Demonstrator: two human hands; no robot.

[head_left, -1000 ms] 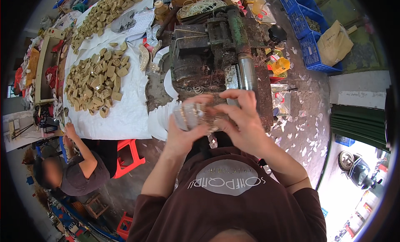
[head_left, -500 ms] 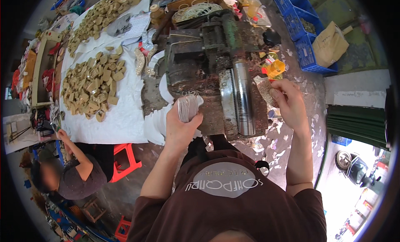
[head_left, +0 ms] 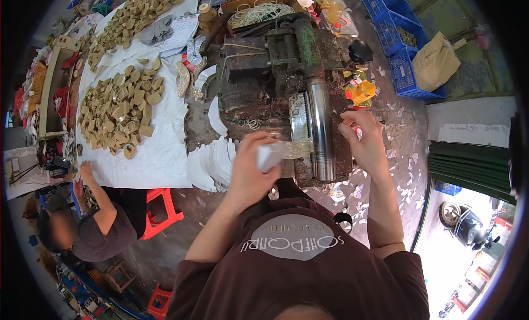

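Note:
My left hand (head_left: 248,168) is closed round a stack of white curved pieces (head_left: 270,157), blurred by motion, at the near left of the machine. A glittery gold piece (head_left: 298,149) stretches from that stack to the shiny steel roller (head_left: 321,132); its far end meets the roller's left side, and I cannot tell whether it passes under. To the right of the roller is my right hand (head_left: 366,142), fingers bent and apart from the thumb, with nothing visible in them. More white curved pieces (head_left: 212,164) lie fanned out beside my left hand.
Heaps of tan blocks (head_left: 118,110) cover a white sheet (head_left: 171,154) at the left. A person (head_left: 104,226) sits near its edge by a red stool (head_left: 162,214). Blue crates (head_left: 408,72) stand far right. A yellow container (head_left: 361,92) is beyond my right hand; scraps litter the floor.
My right hand no longer holds the glittery piece it had. My left hand has moved right with its stack, and a glittery piece now shows between it and the roller.

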